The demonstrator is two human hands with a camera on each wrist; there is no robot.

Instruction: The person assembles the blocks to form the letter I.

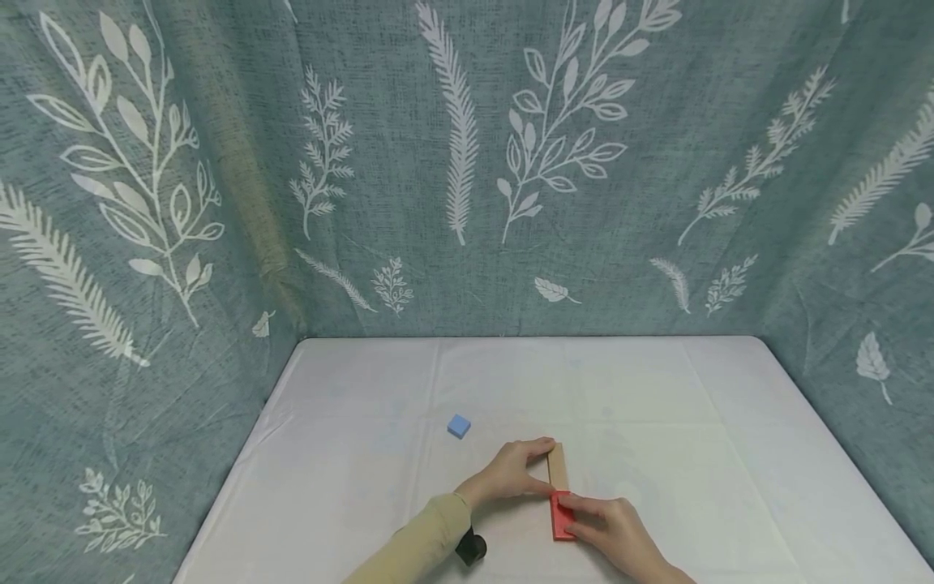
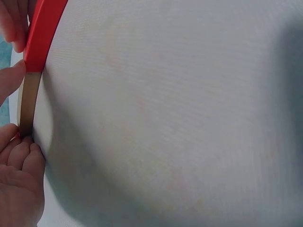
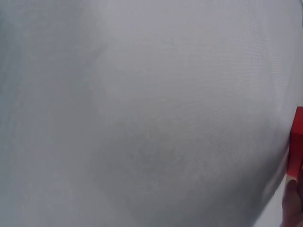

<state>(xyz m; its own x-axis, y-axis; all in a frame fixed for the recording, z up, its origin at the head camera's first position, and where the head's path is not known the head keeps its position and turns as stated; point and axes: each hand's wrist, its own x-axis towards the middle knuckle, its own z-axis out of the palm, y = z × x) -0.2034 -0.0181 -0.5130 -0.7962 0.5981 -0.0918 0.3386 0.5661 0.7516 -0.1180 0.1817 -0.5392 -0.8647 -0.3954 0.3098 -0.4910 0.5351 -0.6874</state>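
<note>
A narrow tan wooden block (image 1: 558, 466) and a red rectangular block (image 1: 561, 526) lie end to end in the head view, the red one nearer the person. My left hand (image 1: 507, 473) grips the wooden block, fingers at its far end and thumb by the joint with the red block. My right hand (image 1: 620, 531) holds the red block from the right with thumb and fingers. In the left wrist view the wooden block (image 2: 29, 101) meets the red block (image 2: 43, 35) squarely. Only an edge of the red block (image 3: 296, 142) shows in the right wrist view.
A small blue block (image 1: 458, 427) lies on the white table cover (image 1: 350, 430), farther back and left of my hands. A black wrist camera (image 1: 471, 548) sits below my left sleeve. Leaf-patterned green curtains (image 1: 481, 284) hang behind and on both sides.
</note>
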